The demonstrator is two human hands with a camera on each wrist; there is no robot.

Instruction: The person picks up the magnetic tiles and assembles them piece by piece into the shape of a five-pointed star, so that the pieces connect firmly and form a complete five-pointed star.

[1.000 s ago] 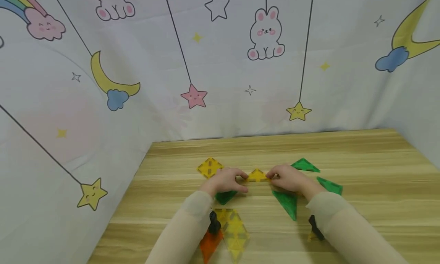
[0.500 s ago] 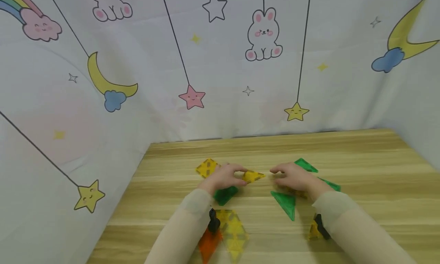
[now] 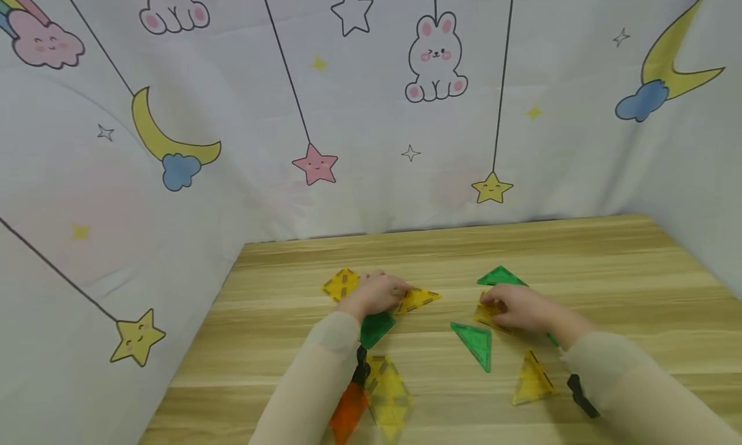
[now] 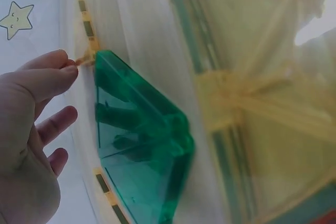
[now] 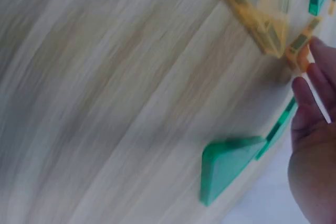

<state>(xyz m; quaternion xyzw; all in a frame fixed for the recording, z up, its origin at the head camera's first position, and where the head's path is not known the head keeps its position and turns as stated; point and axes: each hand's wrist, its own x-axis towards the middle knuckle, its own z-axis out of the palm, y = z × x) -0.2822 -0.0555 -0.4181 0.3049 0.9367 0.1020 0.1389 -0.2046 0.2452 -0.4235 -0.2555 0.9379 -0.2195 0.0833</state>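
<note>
Thumb and fingers of my left hand (image 3: 375,293) pinch a corner of a yellow translucent triangular magnetic tile (image 3: 421,299), flat on the table in the head view. Close in front of that hand is a dark green tile (image 3: 377,330), large in the left wrist view. My right hand (image 3: 524,310) pinches the edge of another yellow triangular magnetic tile (image 3: 485,312), partly covered by the fingers. A green triangular tile (image 3: 476,344) lies between the hands, nearer the person. Another green triangle (image 3: 502,276) lies behind the right hand.
Yellow tiles forming a diamond (image 3: 341,284) lie left of the left hand. Nearer are joined pale yellow tiles (image 3: 391,397) and an orange-red tile (image 3: 350,411) beside the left sleeve. A yellow triangular piece (image 3: 531,382) stands out near the right sleeve. A printed curtain (image 3: 371,200) borders the wooden table (image 3: 608,265).
My right hand has let go of the left yellow tile and moved right and nearer, onto another yellow tile. The left hand keeps its tile, which has turned and shifted slightly left.
</note>
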